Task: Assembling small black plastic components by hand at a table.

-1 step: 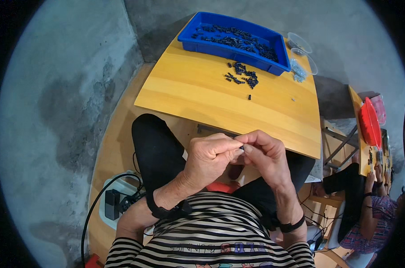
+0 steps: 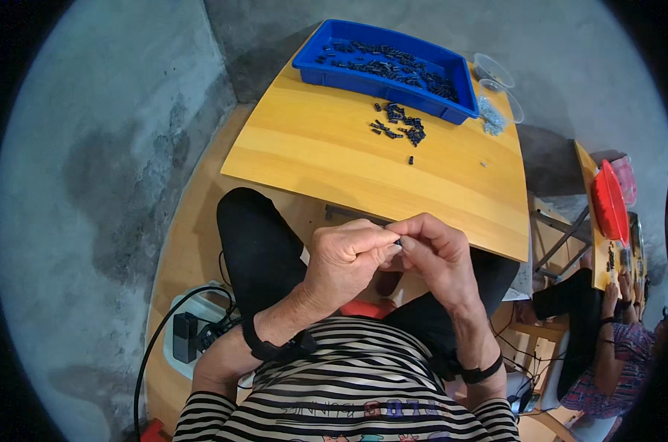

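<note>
Both hands meet above my lap, just off the table's near edge. My left hand (image 2: 351,253) pinches a small dark part (image 2: 398,243) between thumb and forefinger. From the other side, the thumb and forefinger of my right hand (image 2: 443,258) close on the same part. Fingertips cover most of it, so its exact kind cannot be told. On the table lies a loose pile of small black plastic parts (image 2: 415,136), with one single black piece (image 2: 411,160) nearer to me.
A blue tray (image 2: 385,87) of black parts stands at the table's (image 2: 312,147) far side. Beside it are clear tubs, one with small pale pieces (image 2: 492,121). A white bin (image 2: 179,361) with cables is at lower left. Right, another person (image 2: 614,353) works near a red basket (image 2: 610,202).
</note>
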Tool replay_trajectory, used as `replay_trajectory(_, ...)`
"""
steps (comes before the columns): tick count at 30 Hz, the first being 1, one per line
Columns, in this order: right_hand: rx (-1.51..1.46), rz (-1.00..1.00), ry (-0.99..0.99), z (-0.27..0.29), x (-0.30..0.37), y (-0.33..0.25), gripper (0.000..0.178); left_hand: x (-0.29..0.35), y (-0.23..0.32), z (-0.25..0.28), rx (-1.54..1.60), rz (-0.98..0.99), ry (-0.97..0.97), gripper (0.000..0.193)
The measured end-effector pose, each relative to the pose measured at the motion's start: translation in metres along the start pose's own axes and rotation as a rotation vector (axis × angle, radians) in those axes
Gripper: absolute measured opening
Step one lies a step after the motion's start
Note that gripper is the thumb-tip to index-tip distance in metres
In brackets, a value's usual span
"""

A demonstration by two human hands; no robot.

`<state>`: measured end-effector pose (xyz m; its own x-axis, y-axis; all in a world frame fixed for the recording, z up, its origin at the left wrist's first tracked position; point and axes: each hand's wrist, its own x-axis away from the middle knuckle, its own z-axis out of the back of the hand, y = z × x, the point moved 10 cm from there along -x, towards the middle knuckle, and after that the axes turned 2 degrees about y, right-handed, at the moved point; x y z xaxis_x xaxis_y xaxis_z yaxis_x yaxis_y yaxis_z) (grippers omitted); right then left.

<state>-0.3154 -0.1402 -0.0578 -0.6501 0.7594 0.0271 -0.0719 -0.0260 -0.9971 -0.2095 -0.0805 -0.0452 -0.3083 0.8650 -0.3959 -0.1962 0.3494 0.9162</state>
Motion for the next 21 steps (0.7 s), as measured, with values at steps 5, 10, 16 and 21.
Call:
replay_trajectory(5, 0.149, 0.075, 0.018, 0.0, -0.006, -0.003, 0.014, 0.0, -0.01, 0.002, 0.013, 0.029, 0.017, 0.013)
replay_trajectory(10, -0.226, -0.06, 0.026, 0.0, -0.007, 0.014, 0.016, -0.004, -0.024, -0.001, 0.251, 0.306, -0.042, 0.017)
replay_trajectory(16, -0.138, 0.096, 0.066, 0.002, -0.004, -0.001, 0.019, 0.008, -0.049, -0.004, 0.499, 0.571, -0.062, 0.023)
replay_trajectory(21, 0.32, 0.449, 0.108, 0.0, 0.001, -0.033, 0.027, 0.01, -0.056, -0.008, 0.582, 0.644, -0.096, 0.022)
